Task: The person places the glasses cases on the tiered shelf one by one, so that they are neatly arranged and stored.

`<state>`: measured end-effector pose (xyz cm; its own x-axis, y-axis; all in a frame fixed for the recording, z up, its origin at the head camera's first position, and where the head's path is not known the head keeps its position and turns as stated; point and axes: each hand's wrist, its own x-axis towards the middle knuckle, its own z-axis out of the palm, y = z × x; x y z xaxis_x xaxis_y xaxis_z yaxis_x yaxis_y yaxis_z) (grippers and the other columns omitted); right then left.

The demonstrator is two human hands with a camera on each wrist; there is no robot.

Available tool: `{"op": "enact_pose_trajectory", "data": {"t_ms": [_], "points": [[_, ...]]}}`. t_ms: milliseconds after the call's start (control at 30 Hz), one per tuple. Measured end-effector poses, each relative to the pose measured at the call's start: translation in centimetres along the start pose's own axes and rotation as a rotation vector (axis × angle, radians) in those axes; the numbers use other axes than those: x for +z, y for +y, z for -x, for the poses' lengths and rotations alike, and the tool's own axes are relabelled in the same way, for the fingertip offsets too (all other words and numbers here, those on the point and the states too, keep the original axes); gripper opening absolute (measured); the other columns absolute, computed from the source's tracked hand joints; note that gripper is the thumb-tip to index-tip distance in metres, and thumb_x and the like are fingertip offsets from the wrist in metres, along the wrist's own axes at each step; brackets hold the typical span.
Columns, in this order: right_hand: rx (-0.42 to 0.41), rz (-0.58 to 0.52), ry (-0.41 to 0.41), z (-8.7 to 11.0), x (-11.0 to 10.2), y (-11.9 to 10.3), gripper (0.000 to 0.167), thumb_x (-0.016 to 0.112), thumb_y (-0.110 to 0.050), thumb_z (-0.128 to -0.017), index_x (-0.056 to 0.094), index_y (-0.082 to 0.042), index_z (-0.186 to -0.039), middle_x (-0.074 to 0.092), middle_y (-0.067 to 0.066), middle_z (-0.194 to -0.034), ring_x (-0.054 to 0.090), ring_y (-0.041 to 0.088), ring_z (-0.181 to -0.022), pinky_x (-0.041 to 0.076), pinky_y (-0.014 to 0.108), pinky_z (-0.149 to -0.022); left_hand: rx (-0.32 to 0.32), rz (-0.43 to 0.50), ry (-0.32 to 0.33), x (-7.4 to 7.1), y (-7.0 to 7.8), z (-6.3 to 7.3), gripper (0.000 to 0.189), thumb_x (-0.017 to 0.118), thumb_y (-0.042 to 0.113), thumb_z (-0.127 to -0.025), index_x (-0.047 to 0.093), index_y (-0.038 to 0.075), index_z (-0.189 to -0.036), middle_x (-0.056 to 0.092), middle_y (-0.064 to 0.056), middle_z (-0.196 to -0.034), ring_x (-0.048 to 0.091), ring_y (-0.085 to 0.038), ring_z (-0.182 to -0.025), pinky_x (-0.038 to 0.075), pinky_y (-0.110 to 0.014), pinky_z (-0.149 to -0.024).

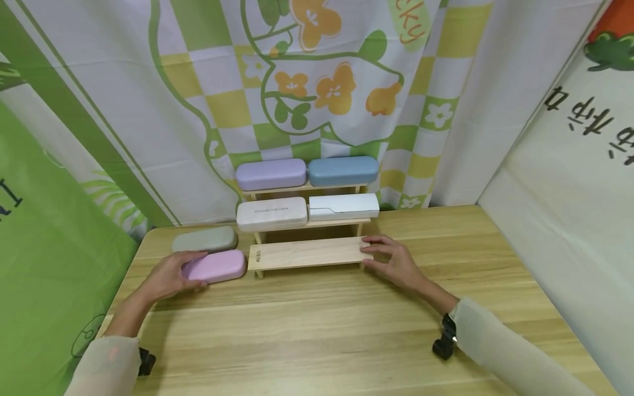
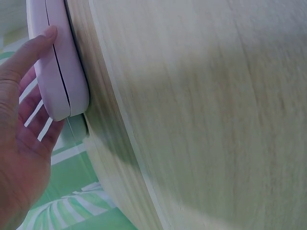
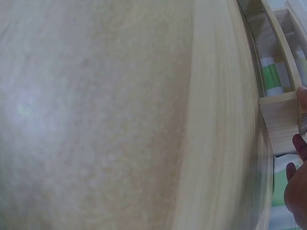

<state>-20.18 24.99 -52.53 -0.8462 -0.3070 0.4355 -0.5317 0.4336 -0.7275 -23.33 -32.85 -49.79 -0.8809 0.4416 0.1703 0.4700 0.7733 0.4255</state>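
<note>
A pink glasses case (image 1: 218, 266) lies on the table at the left end of a tiered wooden stand. My left hand (image 1: 170, 275) grips its left part, thumb along the near side and fingers behind, as the left wrist view also shows. That case (image 2: 57, 62) is closed, with a dark seam. My right hand (image 1: 393, 261) is at the right end of the stand's lowest shelf (image 1: 309, 253), fingertips touching its end and near corner. Only part of that hand (image 3: 297, 191) shows in the right wrist view, beside a wooden leg (image 3: 280, 122).
A grey-green case (image 1: 205, 240) lies behind the pink one. On the middle shelf stand a cream case (image 1: 272, 213) and a white case (image 1: 344, 207). Purple (image 1: 271, 174) and blue (image 1: 343, 170) cases occupy the top shelf. A patterned curtain (image 1: 317, 110) hangs behind the table (image 1: 317, 341).
</note>
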Motion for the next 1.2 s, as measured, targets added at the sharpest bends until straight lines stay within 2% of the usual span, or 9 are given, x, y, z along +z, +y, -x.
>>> {"op": "enact_pose_trajectory", "data": {"t_ms": [367,633,900,1133,1200], "points": [[-0.012,0.004,0.003,0.0,0.1,0.1,0.032,0.087,0.001,-0.084,0.081,-0.002,-0.115,0.069,0.015,-0.136,0.064,0.036,-0.125,0.042,0.012,-0.108,0.000,-0.018,-0.002,-0.1,0.2,-0.1,0.075,0.102,0.030,-0.065,0.072,-0.003,-0.126,0.074,-0.025,-0.118,0.070,-0.041,-0.106,0.055,-0.052,-0.088],[-0.031,0.007,0.005,-0.1,0.2,0.1,0.032,0.087,0.002,-0.084,0.080,-0.001,-0.114,0.069,0.016,-0.135,0.064,0.037,-0.125,0.041,0.012,-0.108,-0.012,-0.014,0.026,0.1,-0.1,0.6,0.070,0.100,0.028,-0.065,0.073,-0.003,-0.122,0.075,-0.024,-0.115,0.070,-0.037,-0.104,0.055,-0.050,-0.087],[-0.059,0.012,0.017,0.0,0.2,0.2,0.031,0.086,0.003,-0.084,0.081,-0.001,-0.114,0.070,0.018,-0.133,0.066,0.039,-0.122,0.042,0.011,-0.106,0.017,0.011,0.075,-0.1,0.0,1.3,0.068,0.101,0.025,-0.063,0.075,-0.001,-0.120,0.076,-0.020,-0.113,0.070,-0.036,-0.101,0.053,-0.037,-0.084],[-0.047,0.000,0.009,0.0,0.1,0.4,0.031,0.086,0.002,-0.084,0.081,-0.002,-0.114,0.070,0.018,-0.133,0.064,0.041,-0.124,0.041,0.011,-0.108,-0.022,0.061,0.100,-0.3,0.2,2.2,0.069,0.102,0.026,-0.065,0.074,0.002,-0.123,0.076,-0.019,-0.117,0.067,-0.030,-0.103,0.047,-0.023,-0.085],[-0.030,-0.001,0.004,-0.1,0.0,0.4,0.031,0.087,0.001,-0.084,0.081,-0.003,-0.114,0.070,0.016,-0.134,0.064,0.039,-0.125,0.040,0.011,-0.108,-0.015,0.054,0.111,-0.4,0.2,2.5,0.069,0.102,0.026,-0.064,0.074,0.003,-0.123,0.076,-0.018,-0.116,0.067,-0.028,-0.102,0.046,-0.019,-0.084]]}}
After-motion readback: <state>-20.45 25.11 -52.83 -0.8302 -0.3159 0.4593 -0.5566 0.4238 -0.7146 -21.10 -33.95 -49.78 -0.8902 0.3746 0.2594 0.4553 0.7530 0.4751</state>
